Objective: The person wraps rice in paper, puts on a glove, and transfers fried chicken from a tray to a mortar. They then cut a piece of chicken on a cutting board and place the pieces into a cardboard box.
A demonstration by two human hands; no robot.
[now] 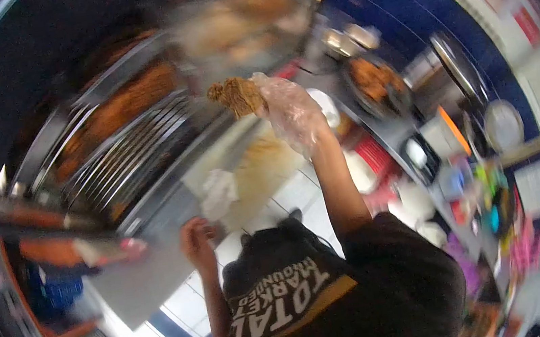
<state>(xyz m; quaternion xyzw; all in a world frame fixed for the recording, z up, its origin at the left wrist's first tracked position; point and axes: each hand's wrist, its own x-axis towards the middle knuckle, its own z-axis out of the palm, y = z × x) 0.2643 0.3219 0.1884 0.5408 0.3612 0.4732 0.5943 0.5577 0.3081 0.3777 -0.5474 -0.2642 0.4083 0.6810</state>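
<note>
My right hand [290, 112], in a clear plastic glove, is raised in the upper middle of the head view. Its fingers are closed round one end of a brown, crusty piece of food [235, 98], which looks like fried chicken. My left hand [199, 238] is bare and lower, to the left of my body. Its fingers look curled; what they hold, if anything, cannot be made out. Just above and right of it is a crumpled white cloth or paper [220, 192], by a pale, stained board [263, 169].
A metal rack [131, 149] with orange-brown food behind it stands at the left. Blurred food fills a case at the top. On the right counter are a dark pan [378, 86] of orange-brown food, a white bowl [324, 108] and colourful items. White tiles [186, 309] show below.
</note>
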